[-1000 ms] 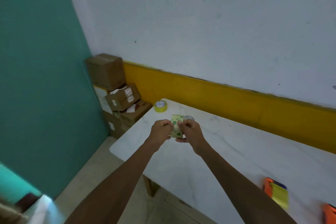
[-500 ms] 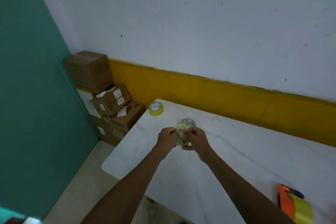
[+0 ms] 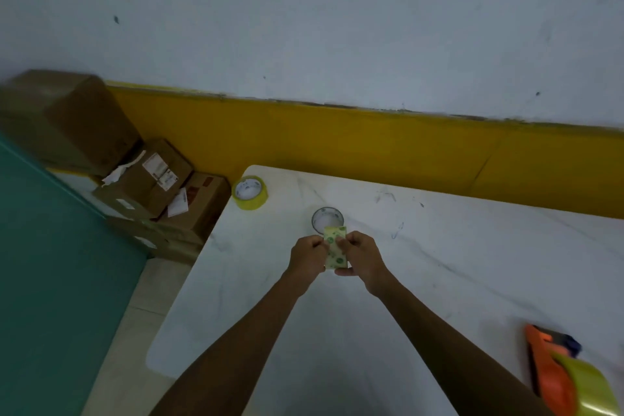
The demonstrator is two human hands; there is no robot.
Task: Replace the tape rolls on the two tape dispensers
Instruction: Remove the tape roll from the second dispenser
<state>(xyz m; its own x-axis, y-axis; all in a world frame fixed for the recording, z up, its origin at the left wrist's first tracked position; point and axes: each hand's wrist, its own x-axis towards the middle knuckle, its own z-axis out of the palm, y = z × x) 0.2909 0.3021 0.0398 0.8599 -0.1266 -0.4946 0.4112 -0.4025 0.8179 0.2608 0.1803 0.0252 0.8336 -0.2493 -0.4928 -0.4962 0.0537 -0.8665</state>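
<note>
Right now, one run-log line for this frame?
both hands hold pale green-printed tape roll | yellow tape roll on white marble table | orange dispenser loaded

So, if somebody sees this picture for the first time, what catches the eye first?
Probably the two hands, left hand and right hand, meeting over the white marble-look table around a pale roll with green print. Next, the yellow tape roll at the far left corner, and the orange tape dispenser at the lower right.
</note>
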